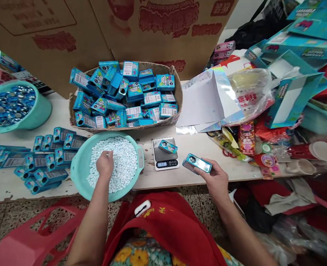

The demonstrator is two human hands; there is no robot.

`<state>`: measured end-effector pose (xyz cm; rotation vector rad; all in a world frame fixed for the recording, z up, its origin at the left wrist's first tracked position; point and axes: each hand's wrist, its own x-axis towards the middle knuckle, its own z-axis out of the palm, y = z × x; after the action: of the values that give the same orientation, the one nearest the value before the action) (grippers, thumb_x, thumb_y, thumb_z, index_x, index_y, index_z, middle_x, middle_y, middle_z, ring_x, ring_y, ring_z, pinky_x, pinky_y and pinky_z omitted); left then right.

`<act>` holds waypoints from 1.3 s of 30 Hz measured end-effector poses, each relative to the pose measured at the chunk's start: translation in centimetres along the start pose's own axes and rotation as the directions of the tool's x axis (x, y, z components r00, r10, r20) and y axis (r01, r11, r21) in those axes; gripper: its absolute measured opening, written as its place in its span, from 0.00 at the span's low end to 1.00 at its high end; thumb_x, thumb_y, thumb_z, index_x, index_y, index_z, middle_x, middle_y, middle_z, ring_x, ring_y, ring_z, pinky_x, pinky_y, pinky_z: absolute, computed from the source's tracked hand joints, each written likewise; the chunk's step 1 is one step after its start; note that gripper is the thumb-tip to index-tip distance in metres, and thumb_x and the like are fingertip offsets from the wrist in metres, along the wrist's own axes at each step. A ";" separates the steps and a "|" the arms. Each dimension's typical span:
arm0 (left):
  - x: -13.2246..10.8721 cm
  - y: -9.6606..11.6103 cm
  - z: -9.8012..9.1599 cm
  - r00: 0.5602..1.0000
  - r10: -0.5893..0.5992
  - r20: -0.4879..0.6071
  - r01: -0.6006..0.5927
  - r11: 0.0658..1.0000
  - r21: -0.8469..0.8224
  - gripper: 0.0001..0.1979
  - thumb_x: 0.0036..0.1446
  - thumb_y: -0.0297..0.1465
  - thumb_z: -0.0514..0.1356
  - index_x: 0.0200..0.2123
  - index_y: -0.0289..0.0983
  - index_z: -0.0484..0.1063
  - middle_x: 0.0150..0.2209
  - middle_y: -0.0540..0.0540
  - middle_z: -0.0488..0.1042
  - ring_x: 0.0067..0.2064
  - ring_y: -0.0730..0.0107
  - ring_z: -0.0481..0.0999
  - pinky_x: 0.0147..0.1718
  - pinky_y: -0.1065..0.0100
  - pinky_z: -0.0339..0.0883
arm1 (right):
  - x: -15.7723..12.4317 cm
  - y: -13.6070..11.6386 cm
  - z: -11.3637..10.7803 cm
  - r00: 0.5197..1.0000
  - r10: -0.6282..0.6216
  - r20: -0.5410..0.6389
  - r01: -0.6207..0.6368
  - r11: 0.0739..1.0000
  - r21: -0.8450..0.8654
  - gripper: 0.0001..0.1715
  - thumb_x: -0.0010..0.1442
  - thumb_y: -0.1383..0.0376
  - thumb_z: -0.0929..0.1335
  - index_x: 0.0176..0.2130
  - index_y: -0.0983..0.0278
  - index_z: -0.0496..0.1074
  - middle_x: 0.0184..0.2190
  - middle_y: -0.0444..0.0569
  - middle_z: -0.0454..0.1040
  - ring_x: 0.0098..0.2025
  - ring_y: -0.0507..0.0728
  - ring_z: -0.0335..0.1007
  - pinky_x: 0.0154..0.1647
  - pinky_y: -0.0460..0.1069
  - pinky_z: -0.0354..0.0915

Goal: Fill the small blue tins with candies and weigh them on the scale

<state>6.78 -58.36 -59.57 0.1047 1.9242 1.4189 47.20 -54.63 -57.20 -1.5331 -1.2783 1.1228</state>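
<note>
My left hand (105,162) is over the small white candies (124,159) in the turquoise bowl (80,177). Its fingers are curled closed, and whatever they hold is hidden. In my right hand (216,179) is a small blue candy box (198,162), tilted above the table to the right of the scale. The box has a round hole in its shiny panel, and my fingers grip its right end. A second blue candy box (167,146) lies on the plate of the digital scale (167,163), whose display is lit.
A cut-down carton (124,129) full of blue boxes stands behind the bowl. Several boxes (51,155) lie stacked at left, near a turquoise basin (38,111) of blue and silver pieces. Paper sheets (199,103), display cartons (290,92) and packets crowd the right. A red stool (21,236) is below.
</note>
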 end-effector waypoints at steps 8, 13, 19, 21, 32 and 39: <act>-6.2 1.8 10.1 0.942 0.012 0.334 0.091 0.952 -0.293 0.21 0.48 0.46 0.64 0.27 0.37 0.60 0.16 0.59 0.52 0.14 0.84 0.51 0.12 0.78 0.43 | 1.2 1.3 -1.2 0.999 0.031 -0.020 -0.031 0.999 0.038 0.24 0.45 0.58 0.76 0.43 0.63 0.73 0.40 0.50 0.72 0.42 0.59 0.69 0.46 0.56 0.66; -8.9 2.5 18.0 0.869 0.072 0.489 0.113 0.934 -0.338 0.22 0.47 0.48 0.64 0.27 0.37 0.61 0.15 0.59 0.52 0.13 0.85 0.51 0.11 0.79 0.42 | 1.2 1.6 -2.2 0.998 0.051 -0.039 -0.049 0.998 0.037 0.24 0.46 0.58 0.75 0.43 0.62 0.73 0.40 0.49 0.72 0.43 0.59 0.69 0.46 0.55 0.65; -8.5 2.2 17.9 0.855 0.067 0.513 -0.022 0.995 -0.094 0.20 0.48 0.44 0.65 0.25 0.35 0.63 0.14 0.59 0.51 0.13 0.85 0.48 0.12 0.78 0.40 | 1.0 2.6 -3.4 0.993 0.104 -0.062 -0.100 0.993 0.065 0.25 0.45 0.58 0.76 0.43 0.62 0.73 0.40 0.49 0.73 0.42 0.59 0.69 0.46 0.56 0.65; -8.2 1.6 16.9 0.867 0.036 0.497 -0.039 0.999 -0.005 0.18 0.48 0.43 0.65 0.25 0.35 0.63 0.14 0.59 0.51 0.14 0.85 0.48 0.13 0.78 0.39 | 1.1 2.8 -3.5 0.992 0.107 -0.067 -0.102 0.992 0.071 0.25 0.45 0.58 0.76 0.43 0.63 0.73 0.40 0.50 0.73 0.42 0.59 0.69 0.46 0.57 0.65; -7.9 0.3 14.9 0.899 0.008 0.438 -0.034 0.998 0.053 0.16 0.46 0.39 0.65 0.28 0.36 0.64 0.14 0.59 0.52 0.15 0.85 0.47 0.13 0.78 0.39 | 4.5 8.5 0.3 0.972 0.046 -0.230 -0.027 0.996 0.085 0.29 0.45 0.55 0.75 0.44 0.66 0.70 0.39 0.51 0.73 0.41 0.59 0.70 0.47 0.58 0.66; -6.3 1.9 9.7 0.959 0.082 0.270 -0.052 0.992 -0.116 0.15 0.46 0.37 0.66 0.30 0.36 0.64 0.15 0.59 0.53 0.15 0.83 0.51 0.12 0.78 0.42 | 3.0 6.4 1.6 0.883 -0.444 -0.154 0.343 0.833 -0.434 0.39 0.48 0.55 0.75 0.55 0.64 0.62 0.55 0.60 0.63 0.59 0.67 0.57 0.59 0.66 0.54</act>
<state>16.48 -52.83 -56.02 0.3019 1.6277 1.4665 47.49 -52.45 -64.08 -1.5305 -1.6177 0.3990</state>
